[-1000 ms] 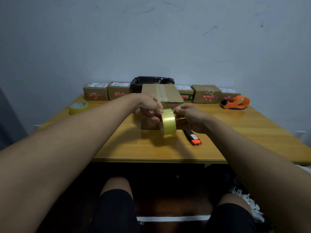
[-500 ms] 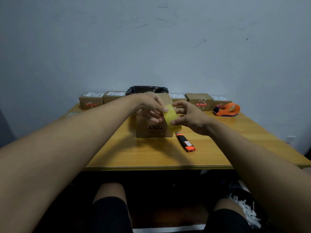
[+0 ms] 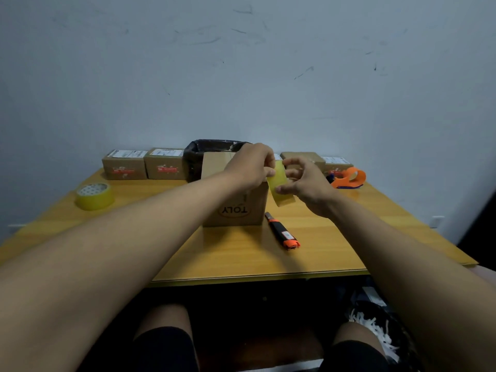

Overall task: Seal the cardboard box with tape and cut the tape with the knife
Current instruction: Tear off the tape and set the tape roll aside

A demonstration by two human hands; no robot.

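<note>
The brown cardboard box (image 3: 236,210) stands in the middle of the wooden worktop (image 3: 241,253). At its 2 o'clock corner both hands hold a yellow translucent tape roll (image 3: 280,183): the left hand (image 3: 252,167) pinches the top, the right hand (image 3: 306,183) grasps the side. The loose tape may fold and stick to itself. The black and orange knife (image 3: 281,232) lies at 4 o'clock of the box, near the right forearm, which could knock it.

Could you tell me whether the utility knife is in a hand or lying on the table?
Lying on the table: the knife rests flat beside the cardboard box, while both hands hold the tape roll.
</note>
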